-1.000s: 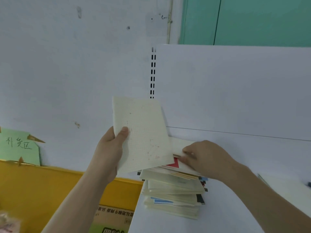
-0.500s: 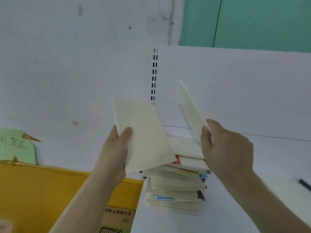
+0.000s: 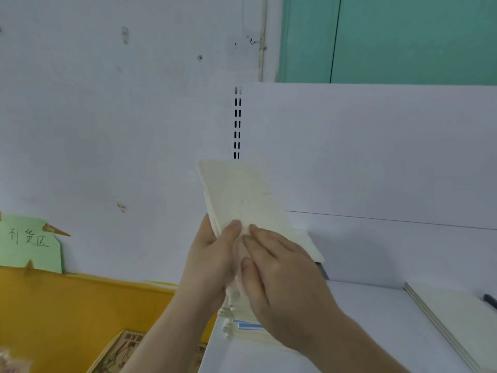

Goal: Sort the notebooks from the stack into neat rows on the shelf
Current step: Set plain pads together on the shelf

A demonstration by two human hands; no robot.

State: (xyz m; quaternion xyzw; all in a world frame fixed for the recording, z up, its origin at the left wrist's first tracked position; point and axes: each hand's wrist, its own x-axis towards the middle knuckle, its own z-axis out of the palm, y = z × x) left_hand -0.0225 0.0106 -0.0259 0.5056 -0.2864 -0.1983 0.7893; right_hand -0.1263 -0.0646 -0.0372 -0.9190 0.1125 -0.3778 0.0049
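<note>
two hands hold up a small bundle of cream notebooks (image 3: 242, 195) just above the stack of notebooks (image 3: 243, 323), which sits on a white shelf (image 3: 376, 319). the left hand (image 3: 209, 262) has its grip curled around the bundle's lower left edge, thumb on the front cover. the right hand (image 3: 279, 275) lies over the bundle's lower right part, its fingers fairly straight and pressed flat on the cover. the bundle tilts, its top leaning left of the stack. to the right of the stack, another pile of cream notebooks (image 3: 451, 313) lies flat on the shelf. left of the stack are a yellow bin (image 3: 80, 305) and a green handwritten sign (image 3: 29, 243).
</note>
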